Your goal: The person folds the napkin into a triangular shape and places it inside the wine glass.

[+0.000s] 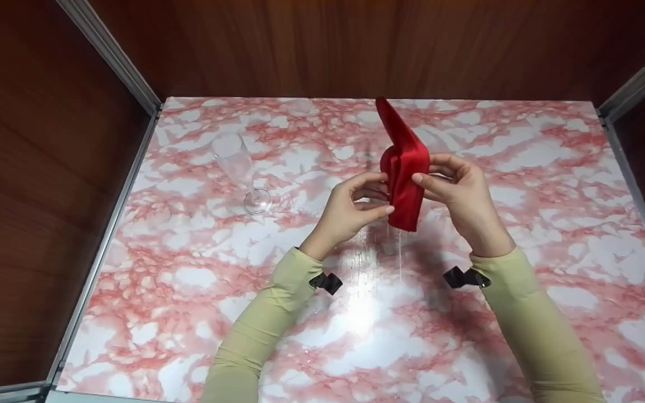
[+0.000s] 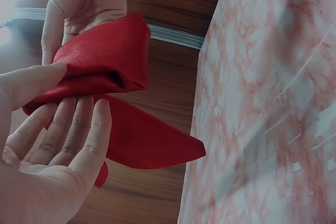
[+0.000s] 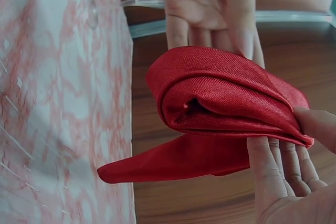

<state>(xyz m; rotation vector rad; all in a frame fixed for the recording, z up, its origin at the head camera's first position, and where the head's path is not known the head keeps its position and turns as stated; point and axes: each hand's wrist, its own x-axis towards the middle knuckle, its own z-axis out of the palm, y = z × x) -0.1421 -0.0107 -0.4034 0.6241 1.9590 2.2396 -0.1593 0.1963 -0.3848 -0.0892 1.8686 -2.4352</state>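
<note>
A shiny red cloth napkin, folded and rolled into a flattened band, is held up above the table between both hands. One tapered end of it sticks out away from the person. My left hand pinches its left side between thumb and fingers. On the other side, my right hand grips the napkin, thumb on the near face and fingers behind. The right wrist view shows the rolled layers of the napkin end-on, with a small hollow in the middle. In the left wrist view, the napkin's tail extends below the fingers.
A clear champagne flute lies on its side at the back left of the table. The tabletop has a red and white marbled pattern. Brown wood-grain panels with metal edge strips enclose the back and sides.
</note>
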